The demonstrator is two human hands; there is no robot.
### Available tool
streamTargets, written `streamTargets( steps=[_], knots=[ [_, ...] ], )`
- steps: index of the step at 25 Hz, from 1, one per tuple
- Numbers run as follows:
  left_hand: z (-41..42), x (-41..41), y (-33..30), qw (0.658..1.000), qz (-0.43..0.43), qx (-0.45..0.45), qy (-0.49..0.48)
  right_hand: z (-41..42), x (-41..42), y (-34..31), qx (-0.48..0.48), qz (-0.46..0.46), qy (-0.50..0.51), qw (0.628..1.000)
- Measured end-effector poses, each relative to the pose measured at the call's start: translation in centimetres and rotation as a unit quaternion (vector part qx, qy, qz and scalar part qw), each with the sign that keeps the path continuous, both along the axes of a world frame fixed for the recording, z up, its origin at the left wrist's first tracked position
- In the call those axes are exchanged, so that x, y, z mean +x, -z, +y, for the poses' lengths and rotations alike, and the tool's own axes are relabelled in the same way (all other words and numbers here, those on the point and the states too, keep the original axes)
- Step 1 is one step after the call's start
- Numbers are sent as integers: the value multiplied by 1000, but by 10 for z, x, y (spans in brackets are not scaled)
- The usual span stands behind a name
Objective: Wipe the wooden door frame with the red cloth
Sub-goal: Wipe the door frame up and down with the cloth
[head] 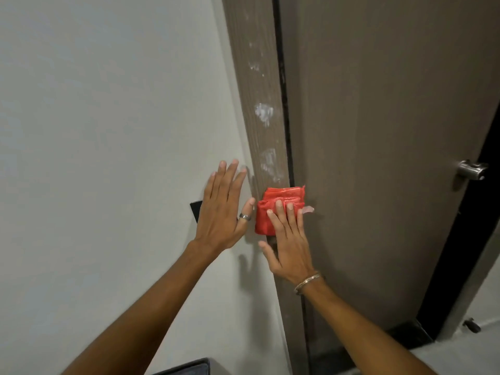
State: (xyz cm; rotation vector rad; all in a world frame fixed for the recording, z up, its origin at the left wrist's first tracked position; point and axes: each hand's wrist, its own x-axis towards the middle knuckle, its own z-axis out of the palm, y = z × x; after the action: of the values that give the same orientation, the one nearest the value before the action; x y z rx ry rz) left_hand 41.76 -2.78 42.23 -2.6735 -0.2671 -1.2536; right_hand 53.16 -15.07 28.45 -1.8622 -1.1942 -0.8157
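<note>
A folded red cloth (273, 209) lies pressed flat against the brown wooden door frame (257, 85), which runs up the middle of the view and carries white smears above the cloth. My right hand (288, 239) presses the cloth with straight fingers spread over its lower right part. My left hand (224, 209) rests flat on the white wall just left of the frame, fingers apart, a ring on the thumb, holding nothing.
The brown door (378, 131) stands right of the frame, with a metal handle (472, 169) near its right edge. A white wall (108, 131) fills the left. A small black plate (196, 211) on the wall is partly hidden by my left hand. A floor stopper (472, 324) sits low right.
</note>
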Motion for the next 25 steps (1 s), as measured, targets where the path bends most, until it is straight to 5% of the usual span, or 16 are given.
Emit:
streamTargets(
  steps=[8,12,16,19,22,25],
  knots=[
    [14,8,-45,994,-30,66,-81,30,21,-31,92,-40,61,993],
    [29,7,-68,988,-38,102,-107,23,59,-64,49,-235,46,970],
    [43,11,-76,978,-69,121,-153,24,47,-81,81,-133,63,986],
    [48,21,-77,971,-86,146,-169,24,50,-101,57,-199,52,977],
    [52,37,-85,964,-100,158,-188,34,56,-149,95,-163,65,980],
    [55,45,-83,960,-115,162,-196,38,44,-128,82,-163,79,980]
  ],
)
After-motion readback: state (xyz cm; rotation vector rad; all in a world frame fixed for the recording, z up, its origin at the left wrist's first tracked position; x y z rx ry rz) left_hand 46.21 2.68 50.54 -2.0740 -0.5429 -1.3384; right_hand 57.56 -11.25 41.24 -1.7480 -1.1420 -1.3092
